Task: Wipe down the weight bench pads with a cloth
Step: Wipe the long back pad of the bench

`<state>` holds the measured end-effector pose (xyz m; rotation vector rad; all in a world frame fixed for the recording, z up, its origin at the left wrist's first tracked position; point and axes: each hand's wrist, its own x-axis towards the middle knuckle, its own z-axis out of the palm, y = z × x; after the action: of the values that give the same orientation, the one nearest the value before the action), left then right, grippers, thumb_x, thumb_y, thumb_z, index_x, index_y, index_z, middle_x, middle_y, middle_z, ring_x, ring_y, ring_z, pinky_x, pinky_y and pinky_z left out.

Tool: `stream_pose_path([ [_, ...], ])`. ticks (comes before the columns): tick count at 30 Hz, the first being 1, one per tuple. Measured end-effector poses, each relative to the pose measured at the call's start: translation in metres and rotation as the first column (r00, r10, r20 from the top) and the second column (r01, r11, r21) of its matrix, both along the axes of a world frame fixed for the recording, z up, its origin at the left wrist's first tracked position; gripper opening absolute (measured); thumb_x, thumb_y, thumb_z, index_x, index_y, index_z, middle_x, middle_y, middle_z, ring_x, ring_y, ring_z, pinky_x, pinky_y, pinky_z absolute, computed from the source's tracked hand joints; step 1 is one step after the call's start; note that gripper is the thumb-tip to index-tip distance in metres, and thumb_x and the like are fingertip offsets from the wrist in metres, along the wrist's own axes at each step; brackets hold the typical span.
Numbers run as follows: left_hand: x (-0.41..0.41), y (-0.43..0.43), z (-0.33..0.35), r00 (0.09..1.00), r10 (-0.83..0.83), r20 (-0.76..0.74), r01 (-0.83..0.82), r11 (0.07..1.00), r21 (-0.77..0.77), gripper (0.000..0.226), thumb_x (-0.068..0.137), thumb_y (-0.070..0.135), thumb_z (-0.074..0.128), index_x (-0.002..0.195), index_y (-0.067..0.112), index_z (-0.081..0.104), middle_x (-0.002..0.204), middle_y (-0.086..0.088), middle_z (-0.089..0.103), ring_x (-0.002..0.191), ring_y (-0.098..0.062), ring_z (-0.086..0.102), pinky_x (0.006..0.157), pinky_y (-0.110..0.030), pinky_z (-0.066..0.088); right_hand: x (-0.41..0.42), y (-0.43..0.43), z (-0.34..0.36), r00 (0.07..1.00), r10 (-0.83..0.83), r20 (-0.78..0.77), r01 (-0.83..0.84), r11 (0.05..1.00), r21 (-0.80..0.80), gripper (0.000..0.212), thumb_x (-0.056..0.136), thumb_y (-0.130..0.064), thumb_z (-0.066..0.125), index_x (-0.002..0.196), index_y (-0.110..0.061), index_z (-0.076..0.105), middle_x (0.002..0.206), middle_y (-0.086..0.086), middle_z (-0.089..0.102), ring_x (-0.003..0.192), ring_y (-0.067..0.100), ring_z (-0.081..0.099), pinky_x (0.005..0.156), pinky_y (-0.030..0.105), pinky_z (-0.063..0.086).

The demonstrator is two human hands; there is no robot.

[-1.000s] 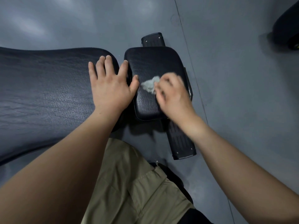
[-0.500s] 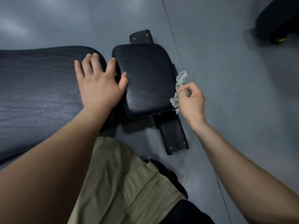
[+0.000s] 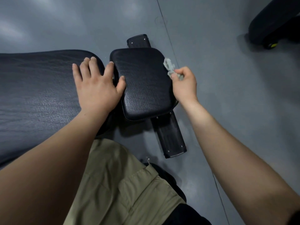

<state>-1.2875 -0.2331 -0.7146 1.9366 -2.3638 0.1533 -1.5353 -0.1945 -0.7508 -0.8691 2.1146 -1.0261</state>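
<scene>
Figure: Cloth (image 3: 168, 67) at the right edge of the small pad (image 3: 144, 83).

The crumpled grey cloth touches the small pad's far right edge, pinched between the thumb and curled fingers (image 3: 176, 77) of the right hand (image 3: 185, 85), which sits just beside that edge. The pad's surface lies to the left of these fingers, its slightly longer axis running away from the person. The next stroke probably goes leftward with this nearer hand. The left hand (image 3: 95, 88) rests flat, fingers spread, bridging the long pad (image 3: 40, 88) and the small pad.
</scene>
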Motion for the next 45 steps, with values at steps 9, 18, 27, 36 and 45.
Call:
stream_pose_path([
  [9, 0.004, -0.007, 0.012, 0.997, 0.018, -0.069, -0.009, 0.991, 0.133, 0.055, 0.096, 0.062, 0.042, 0.140, 0.030, 0.054, 0.152, -0.021, 0.038, 0.145, -0.040, 0.026, 0.122, -0.059, 0.008, 0.013, -0.085, 0.003, 0.992, 0.130, -0.006, -0.130, 0.991, -0.012, 0.020, 0.099, -0.011, 0.049, 0.102, -0.025, 0.064, 0.091, -0.011, 0.064, 0.083, 0.009, 0.058, 0.071, 0.020, 0.042],
  [18, 0.039, 0.002, 0.039, 0.961, 0.049, -0.271, -0.009, 0.990, 0.144, 0.047, 0.089, 0.023, 0.048, 0.132, 0.007, 0.057, 0.138, -0.016, 0.048, 0.130, -0.039, 0.039, 0.118, -0.058, 0.025, 0.047, -0.122, 0.020, 0.739, 0.595, -0.315, -0.587, 0.799, 0.131, 0.052, 0.090, -0.002, 0.039, 0.122, -0.029, 0.071, 0.125, -0.001, 0.064, 0.116, 0.026, 0.054, 0.099, 0.024, 0.039],
  [27, 0.066, 0.018, 0.041, 0.980, 0.092, -0.179, -0.062, 0.985, 0.163, 0.046, 0.090, 0.026, 0.049, 0.135, 0.017, 0.055, 0.137, -0.007, 0.047, 0.133, -0.033, 0.036, 0.120, -0.057, 0.018, 0.087, -0.108, 0.032, 0.472, 0.698, -0.539, -0.824, 0.567, 0.013, 0.047, 0.088, -0.004, 0.044, 0.119, -0.024, 0.073, 0.125, -0.003, 0.064, 0.112, 0.031, 0.051, 0.104, 0.027, 0.037],
  [36, 0.071, 0.020, 0.039, 0.977, 0.073, -0.202, -0.045, 0.989, 0.141, 0.045, 0.089, 0.027, 0.051, 0.133, 0.018, 0.058, 0.136, -0.007, 0.051, 0.132, -0.033, 0.039, 0.119, -0.056, 0.021, 0.094, 0.035, 0.038, 0.325, 0.727, -0.605, -0.935, 0.341, -0.093, 0.038, 0.080, 0.002, 0.054, 0.106, -0.013, 0.077, 0.118, 0.001, 0.065, 0.109, 0.027, 0.051, 0.094, 0.033, 0.045],
  [45, 0.098, 0.026, 0.057, 0.981, 0.088, -0.170, -0.063, 0.986, 0.152, 0.046, 0.080, 0.033, 0.044, 0.117, 0.013, 0.065, 0.124, -0.009, 0.055, 0.122, -0.034, 0.042, 0.107, -0.049, 0.031, 0.163, -0.074, 0.053, 0.705, 0.546, -0.453, -0.692, 0.671, -0.266, 0.030, 0.089, -0.001, 0.058, 0.112, -0.011, 0.076, 0.118, 0.009, 0.065, 0.109, 0.029, 0.060, 0.103, 0.030, 0.044],
])
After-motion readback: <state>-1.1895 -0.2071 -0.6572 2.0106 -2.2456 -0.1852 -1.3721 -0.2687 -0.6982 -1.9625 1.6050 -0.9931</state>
